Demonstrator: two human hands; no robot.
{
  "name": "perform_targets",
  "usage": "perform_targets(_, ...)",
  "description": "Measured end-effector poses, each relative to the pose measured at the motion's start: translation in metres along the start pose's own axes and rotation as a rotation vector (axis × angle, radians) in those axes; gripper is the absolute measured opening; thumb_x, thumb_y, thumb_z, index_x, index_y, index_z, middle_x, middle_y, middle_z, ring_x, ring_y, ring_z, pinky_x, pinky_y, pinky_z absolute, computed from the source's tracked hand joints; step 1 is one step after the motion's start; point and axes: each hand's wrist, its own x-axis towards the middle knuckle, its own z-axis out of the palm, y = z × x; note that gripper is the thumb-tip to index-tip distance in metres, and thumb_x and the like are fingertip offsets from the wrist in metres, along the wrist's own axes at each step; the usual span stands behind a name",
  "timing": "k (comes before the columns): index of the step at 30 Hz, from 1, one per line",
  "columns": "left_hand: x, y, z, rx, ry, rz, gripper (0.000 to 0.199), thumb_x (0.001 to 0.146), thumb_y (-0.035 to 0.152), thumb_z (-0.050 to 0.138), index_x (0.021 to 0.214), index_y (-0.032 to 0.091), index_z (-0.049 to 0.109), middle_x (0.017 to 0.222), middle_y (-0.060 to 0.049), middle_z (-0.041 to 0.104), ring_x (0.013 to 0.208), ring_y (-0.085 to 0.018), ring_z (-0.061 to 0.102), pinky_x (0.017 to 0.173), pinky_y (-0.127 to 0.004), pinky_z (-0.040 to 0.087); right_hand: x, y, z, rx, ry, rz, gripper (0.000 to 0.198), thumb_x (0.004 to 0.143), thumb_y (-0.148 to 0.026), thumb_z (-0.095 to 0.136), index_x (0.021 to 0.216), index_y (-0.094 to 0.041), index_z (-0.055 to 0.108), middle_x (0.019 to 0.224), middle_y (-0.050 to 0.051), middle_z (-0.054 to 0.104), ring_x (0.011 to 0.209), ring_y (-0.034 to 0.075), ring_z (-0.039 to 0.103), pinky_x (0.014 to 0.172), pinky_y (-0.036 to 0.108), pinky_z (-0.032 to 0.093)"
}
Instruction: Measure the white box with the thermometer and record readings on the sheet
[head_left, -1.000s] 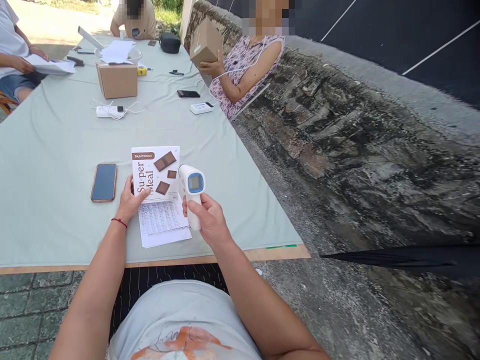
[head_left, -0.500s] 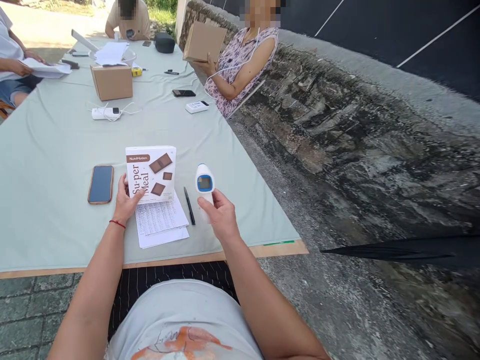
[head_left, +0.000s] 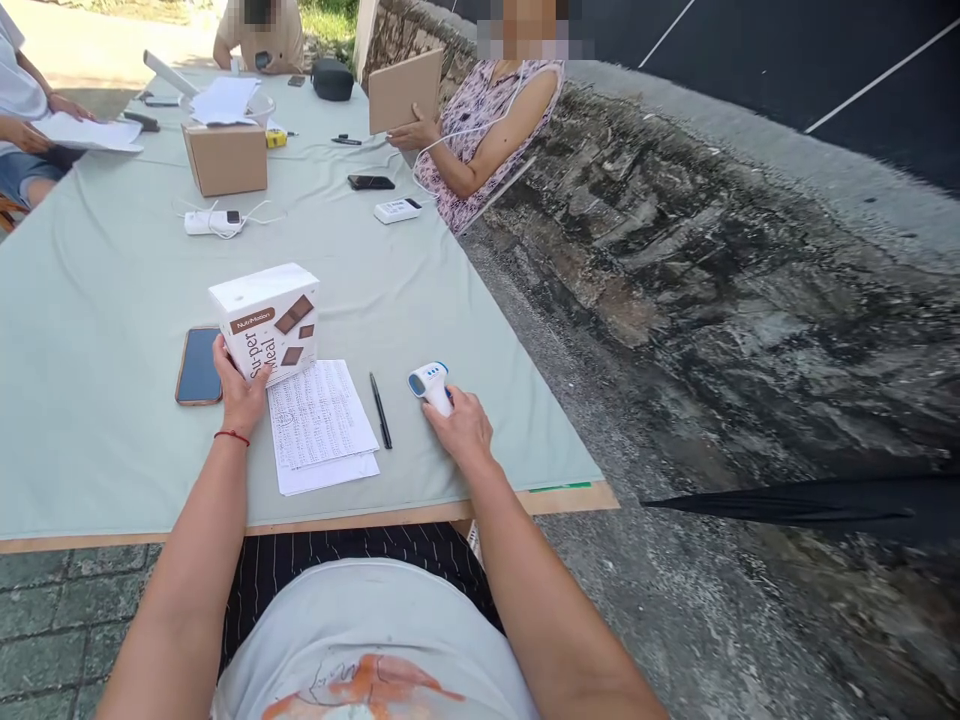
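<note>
My left hand [head_left: 244,392] is closed on a white and brown snack box [head_left: 268,335] marked Su-per Meal, tilted above the table. Some written sheets of paper [head_left: 319,415] lie just below and right of the box. A black pen [head_left: 380,410] rests beside the sheets. My right hand [head_left: 463,425] grips the handle of a white and blue infrared thermometer [head_left: 430,380], which is turned on its side low over the cloth; whether it touches the cloth I cannot tell. A smartphone [head_left: 199,368] lies left of my left hand, partly covered by it.
Further along the clothed table [head_left: 135,300] are a white power strip [head_left: 212,222] with cables, a cardboard box [head_left: 226,162], a black phone [head_left: 371,182] and a white device [head_left: 397,210]. Several people sit around it; the person at right [head_left: 480,150] holds a cardboard box [head_left: 405,92].
The snack box has moved left and turned, showing its top. My right hand has lowered the thermometer to the right and tipped it sideways. The person at right has rotated their cardboard box.
</note>
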Motion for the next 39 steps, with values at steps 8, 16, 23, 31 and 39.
perform_targets(8, -0.002, 0.000, 0.000, 0.055, 0.045, -0.001, 0.072, 0.085, 0.038, 0.070, 0.147, 0.025, 0.035, 0.144, -0.013, 0.048, 0.139, -0.030, 0.044, 0.119, -0.051, 0.034, -0.008, -0.040, 0.002, 0.213, 0.047, -0.281, 0.036, 0.088, -0.036, 0.053, 0.116, -0.017, 0.063, 0.103, 0.013, 0.064, 0.095, 0.026, 0.058, 0.088, 0.040, 0.046)
perform_targets(16, -0.008, 0.014, 0.002, 0.216, 0.215, 0.072, 0.041, 0.086, 0.037, 0.067, 0.121, 0.022, 0.053, 0.117, -0.011, 0.053, 0.111, -0.026, 0.054, 0.095, -0.045, 0.051, -0.009, -0.076, 0.013, 0.121, -0.184, -0.312, 0.040, 0.085, -0.026, 0.054, 0.123, -0.021, 0.065, 0.090, 0.008, 0.069, 0.076, 0.022, 0.059, 0.071, 0.034, 0.044)
perform_targets(23, -0.032, 0.030, 0.027, 0.367, -0.003, 0.325, 0.016, 0.092, 0.030, 0.055, 0.105, 0.021, 0.060, 0.108, -0.012, 0.059, 0.108, -0.030, 0.056, 0.100, -0.051, 0.043, 0.005, -0.069, 0.004, 0.685, -0.153, -0.217, 0.037, 0.082, -0.036, 0.046, 0.108, -0.021, 0.069, 0.084, 0.004, 0.065, 0.076, 0.019, 0.058, 0.077, 0.038, 0.049)
perform_targets(31, -0.043, 0.030, 0.051, 0.483, -0.559, 0.450, 0.024, 0.092, 0.026, 0.054, 0.112, 0.020, 0.065, 0.125, -0.014, 0.066, 0.122, -0.034, 0.056, 0.105, -0.057, 0.042, 0.002, -0.092, -0.001, 1.131, -0.165, -0.142, 0.039, 0.079, -0.059, 0.062, 0.093, -0.023, 0.062, 0.064, -0.006, 0.051, 0.058, 0.011, 0.046, 0.060, 0.028, 0.043)
perform_targets(39, -0.048, 0.026, 0.051, 0.563, -0.700, 0.394, 0.029, 0.090, 0.024, 0.058, 0.118, 0.025, 0.065, 0.134, -0.009, 0.064, 0.137, -0.037, 0.047, 0.117, -0.066, 0.024, -0.007, -0.115, 0.023, 1.048, -0.228, -0.077, 0.030, 0.069, -0.044, 0.065, 0.085, -0.020, 0.068, 0.076, 0.001, 0.067, 0.070, 0.016, 0.059, 0.071, 0.033, 0.049)
